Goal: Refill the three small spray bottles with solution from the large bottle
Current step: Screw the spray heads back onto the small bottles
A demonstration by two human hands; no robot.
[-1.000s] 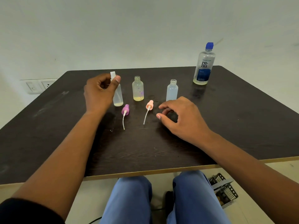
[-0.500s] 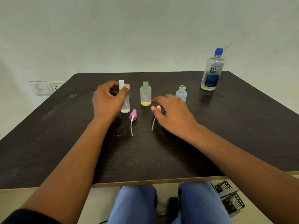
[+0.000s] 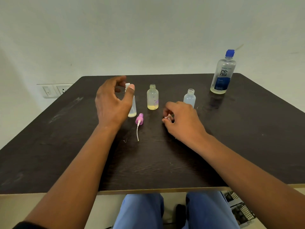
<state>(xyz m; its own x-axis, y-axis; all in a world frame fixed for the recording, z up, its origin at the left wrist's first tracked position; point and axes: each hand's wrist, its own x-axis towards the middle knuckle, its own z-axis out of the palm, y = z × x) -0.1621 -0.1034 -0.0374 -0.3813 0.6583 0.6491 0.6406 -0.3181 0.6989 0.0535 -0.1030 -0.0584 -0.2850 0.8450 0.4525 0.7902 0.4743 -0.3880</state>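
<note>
Three small bottles stand in a row on the dark table (image 3: 247, 129). The left bottle (image 3: 132, 107) wears a white spray head (image 3: 127, 85), which my left hand (image 3: 112, 103) pinches between thumb and fingertips. The middle bottle (image 3: 152, 97) is uncapped, with a little yellowish liquid at its bottom. The right bottle (image 3: 189, 98) is also uncapped. My right hand (image 3: 183, 119) is closed on the pink spray head (image 3: 168, 116) just above the table; its tube is hidden. A purple spray head (image 3: 139, 119) with its tube lies between my hands. The large blue-capped bottle (image 3: 222, 75) stands at the back right.
A wall socket (image 3: 56, 90) sits behind the table's left back corner. A wire basket (image 3: 239, 210) lies on the floor under the front right edge. My legs in blue trousers (image 3: 143, 212) are below the front edge.
My right hand moved left from in front of the right bottle to the pink spray head and closed on it. My left hand stayed at the white spray head, its fingers spread a little more.
</note>
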